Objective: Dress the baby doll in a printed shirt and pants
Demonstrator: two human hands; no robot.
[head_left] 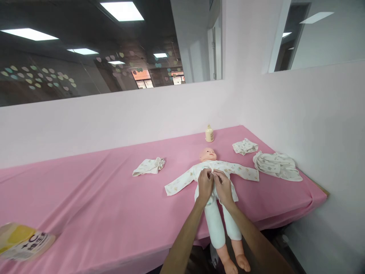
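A baby doll (208, 154) lies on its back on the pink-covered table, its legs hanging past the front edge. It wears a white patterned baby shirt (182, 182) with both sleeves spread wide, and pale trousers (215, 224). At the chest, my left hand (205, 185) pinches the shirt front with its fingers closed. My right hand (223, 186) pinches the shirt right beside it, the fingertips nearly touching. The fingers hide the exact bit of cloth or tie between them.
A folded white cloth (148, 166) lies left of the doll. More folded baby clothes (245, 146) and a crumpled white garment (276, 166) lie to the right. Behind the doll's head stands a cream bottle (209, 134). A yellow-labelled package (24, 241) sits at the near left. Walls border the table (94, 198).
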